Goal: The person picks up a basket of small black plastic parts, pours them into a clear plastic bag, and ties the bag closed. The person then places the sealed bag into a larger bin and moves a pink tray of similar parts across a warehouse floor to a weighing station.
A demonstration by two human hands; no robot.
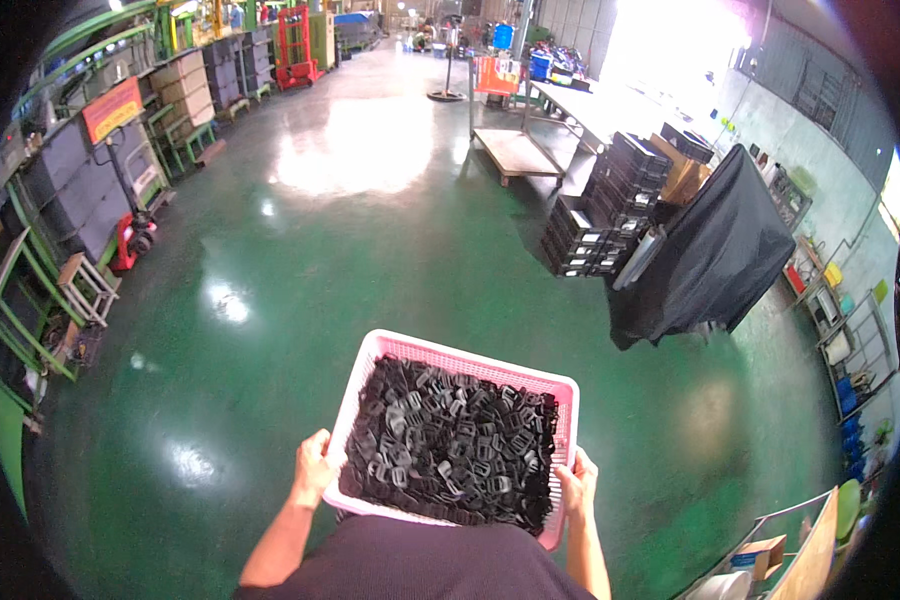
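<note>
I carry a pink plastic basket point(467, 361) in front of my body, above a glossy green floor. It is filled with several small black plastic parts point(450, 445), heaped almost to the rim. My left hand point(312, 468) grips the basket's left edge near the front corner. My right hand point(576, 485) grips the right edge. Both forearms come in from the lower edge beside my dark shirt.
Stacked black trays point(600, 215) and a frame under a black cloth point(715, 250) stand ahead on the right. A flat cart point(515, 150) sits farther on. Green racks with boxes and a red pallet jack point(130, 240) line the left side.
</note>
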